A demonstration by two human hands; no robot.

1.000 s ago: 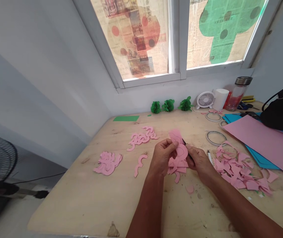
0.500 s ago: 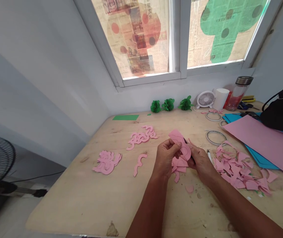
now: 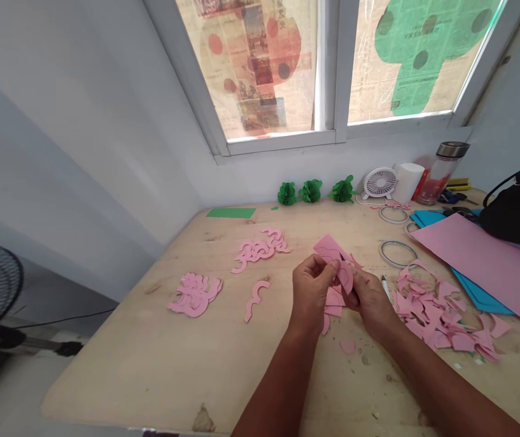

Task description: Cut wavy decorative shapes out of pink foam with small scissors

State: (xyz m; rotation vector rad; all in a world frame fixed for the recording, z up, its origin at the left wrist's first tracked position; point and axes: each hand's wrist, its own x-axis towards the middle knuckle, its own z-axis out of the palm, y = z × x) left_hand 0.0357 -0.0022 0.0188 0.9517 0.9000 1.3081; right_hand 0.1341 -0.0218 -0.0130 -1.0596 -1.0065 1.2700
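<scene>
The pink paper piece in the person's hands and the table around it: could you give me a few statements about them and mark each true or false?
1. Both the left hand and the right hand are on the pink paper piece. True.
2. The heap of pink paper scraps lies on the person's left. False: it lies on the right, beside the right hand.
3. Three green paper balls stand at the back of the wooden table, under the window. True.
4. The small white desk fan lies flat in the middle of the table. False: it stands upright at the back, near the wall.
</scene>
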